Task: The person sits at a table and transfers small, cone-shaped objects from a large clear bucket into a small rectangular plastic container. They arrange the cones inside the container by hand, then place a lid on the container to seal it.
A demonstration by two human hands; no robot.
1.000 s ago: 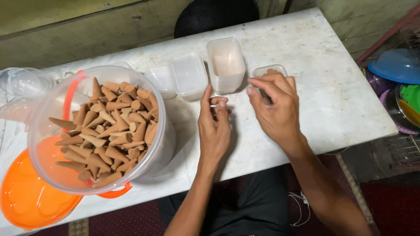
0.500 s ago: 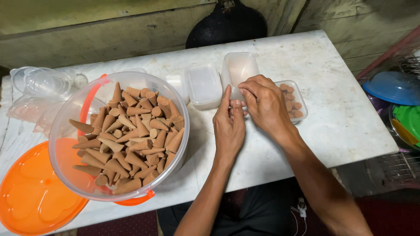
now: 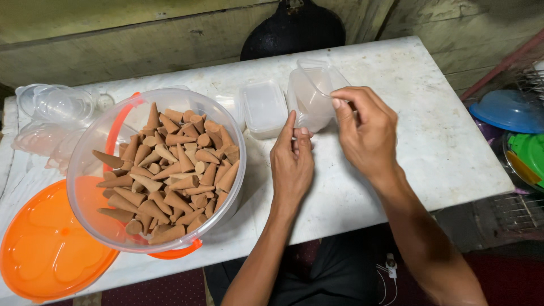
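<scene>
A stack of clear rectangular plastic containers (image 3: 310, 97) stands tilted at the table's middle back. My right hand (image 3: 367, 133) pinches the rim of the top container, lifted slightly askew from the others. From the near side, my left hand (image 3: 292, 165) holds the lower edge of the stack with thumb and fingertips. To the left, a big clear bucket (image 3: 90, 170) with an orange handle is full of brown cones (image 3: 170, 170). It stands about a hand's width from my left hand.
A closed clear box (image 3: 263, 107) lies beside the stack. An orange lid (image 3: 48, 252) rests at the front left, and clear cups (image 3: 56, 105) at the back left. Blue and green plates (image 3: 510, 110) sit off the table's right edge. A black round object (image 3: 292, 31) leans at the back.
The view has shifted left and down. My right hand moved up from a small tray of cones to the stack's top container, and my left hand came against the stack.
</scene>
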